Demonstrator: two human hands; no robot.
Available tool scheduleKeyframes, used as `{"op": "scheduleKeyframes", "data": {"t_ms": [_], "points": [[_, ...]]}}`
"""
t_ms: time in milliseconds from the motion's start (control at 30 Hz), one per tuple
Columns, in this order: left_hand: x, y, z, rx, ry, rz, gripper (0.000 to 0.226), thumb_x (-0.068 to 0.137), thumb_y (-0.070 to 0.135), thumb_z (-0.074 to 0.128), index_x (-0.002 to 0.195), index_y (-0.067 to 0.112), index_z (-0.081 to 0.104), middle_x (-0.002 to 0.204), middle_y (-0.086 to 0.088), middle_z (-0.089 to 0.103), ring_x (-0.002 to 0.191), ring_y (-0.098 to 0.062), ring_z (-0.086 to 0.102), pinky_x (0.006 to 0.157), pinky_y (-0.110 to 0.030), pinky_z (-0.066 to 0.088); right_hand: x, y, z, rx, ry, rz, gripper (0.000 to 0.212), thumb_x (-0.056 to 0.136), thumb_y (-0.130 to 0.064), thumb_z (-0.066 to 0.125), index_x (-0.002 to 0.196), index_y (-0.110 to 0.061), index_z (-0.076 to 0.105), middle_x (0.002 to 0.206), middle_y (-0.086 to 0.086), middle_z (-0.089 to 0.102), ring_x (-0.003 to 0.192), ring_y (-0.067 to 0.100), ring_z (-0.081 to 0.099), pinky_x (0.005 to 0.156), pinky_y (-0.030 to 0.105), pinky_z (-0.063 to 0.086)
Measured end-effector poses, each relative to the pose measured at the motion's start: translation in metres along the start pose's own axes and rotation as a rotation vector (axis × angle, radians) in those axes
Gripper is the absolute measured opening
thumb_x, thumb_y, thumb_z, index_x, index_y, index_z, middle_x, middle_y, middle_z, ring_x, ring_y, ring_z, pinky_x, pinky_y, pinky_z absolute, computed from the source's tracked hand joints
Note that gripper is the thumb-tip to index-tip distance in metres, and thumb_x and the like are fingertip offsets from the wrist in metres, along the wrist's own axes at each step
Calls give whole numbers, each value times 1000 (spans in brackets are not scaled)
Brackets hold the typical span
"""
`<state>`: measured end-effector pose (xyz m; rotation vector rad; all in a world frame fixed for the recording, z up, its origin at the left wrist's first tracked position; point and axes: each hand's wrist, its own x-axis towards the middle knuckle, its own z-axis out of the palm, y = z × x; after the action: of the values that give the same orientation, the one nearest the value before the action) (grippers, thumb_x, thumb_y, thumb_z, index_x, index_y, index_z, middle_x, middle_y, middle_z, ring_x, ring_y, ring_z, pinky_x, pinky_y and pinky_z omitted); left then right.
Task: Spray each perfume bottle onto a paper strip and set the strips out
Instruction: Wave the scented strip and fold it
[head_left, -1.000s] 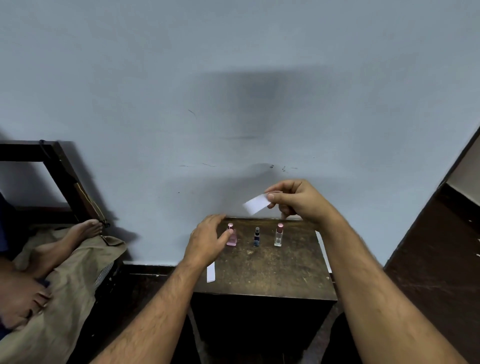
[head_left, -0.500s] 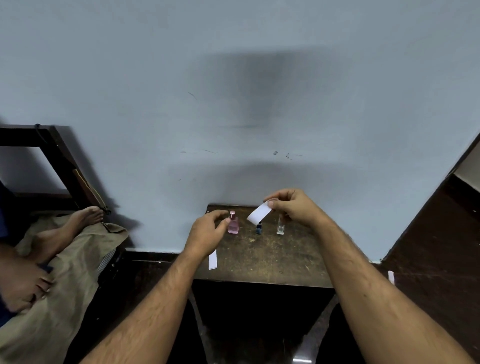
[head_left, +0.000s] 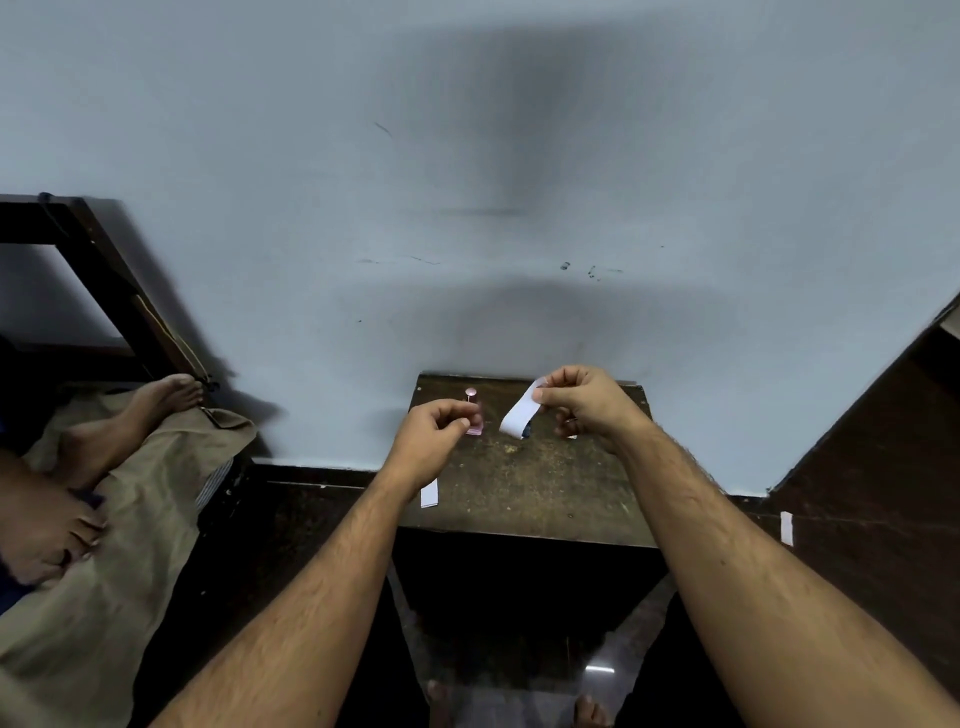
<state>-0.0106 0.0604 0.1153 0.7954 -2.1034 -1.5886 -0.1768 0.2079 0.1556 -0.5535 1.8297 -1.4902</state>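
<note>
Blue-grey wall behind a small dark bench (head_left: 530, 483) pushed against it. Left hand (head_left: 428, 444) has its fingers curled around the pink bottle (head_left: 474, 415) at the back of the bench; looks like a grip, though the hand covers most of the bottle. Right hand (head_left: 584, 402) pinches a white strip (head_left: 519, 413) by its top end, the strip hanging curved, lower end just in front of a dark bottle (head_left: 527, 430) that is mostly hidden. A third bottle is not clearly visible behind the right hand. One more strip (head_left: 429, 492) lies at the bench's left edge, another (head_left: 786, 528) on the floor to the right. Risks: limp strip could swing and tip the dark bottle, the spray could miss so floppy a target, or the edge strip could get knocked off by the left forearm. Pink bottle: small, clear pink glass, round pale cap on a thin stem, upright.
</note>
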Motion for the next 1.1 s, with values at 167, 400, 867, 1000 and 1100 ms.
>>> {"op": "scheduleKeyframes", "data": {"t_ms": [167, 400, 867, 1000, 1100], "points": [[3, -16, -2, -56, 17, -33, 25, 93, 5, 58, 93, 26, 71, 98, 0, 76, 99, -12, 68, 93, -27, 50, 10, 21, 13, -50, -7, 6, 8, 84, -5, 71, 82, -11, 66, 67, 6, 61, 45, 10, 49, 47, 25, 44], [9, -37, -7, -71, 37, -131, 13, 96, 16, 58, 95, 19, 71, 91, 0, 75, 78, -8, 69, 59, -8, 45, 27, 45, 38, -42, -64, 49, 9, 85, -3, 69, 83, -11, 65, 72, 10, 67, 48, 12, 61, 42, 22, 46], [39, -64, -1, -180, -146, -318, 16, 94, 19, 62, 105, 10, 69, 92, -8, 75, 70, -20, 71, 48, -24, 51, 62, 71, 66, -123, -12, 50, 10, 81, -4, 74, 80, -8, 65, 58, 1, 63, 48, 12, 56, 46, 24, 42], [46, -70, 0, -167, -158, -332, 13, 93, 18, 64, 103, 11, 70, 88, -6, 75, 66, -17, 70, 45, -23, 49, 71, 76, 69, -177, 20, 31, 12, 81, -5, 74, 75, -11, 65, 55, -3, 63, 45, 9, 56, 45, 24, 43], [51, -75, 0, -145, -169, -350, 13, 92, 19, 66, 102, 11, 70, 85, -6, 75, 65, -17, 70, 44, -23, 48, 75, 79, 70, -229, 24, 11, 14, 81, -6, 74, 74, -14, 65, 62, 0, 65, 48, 10, 58, 44, 24, 44]]}}
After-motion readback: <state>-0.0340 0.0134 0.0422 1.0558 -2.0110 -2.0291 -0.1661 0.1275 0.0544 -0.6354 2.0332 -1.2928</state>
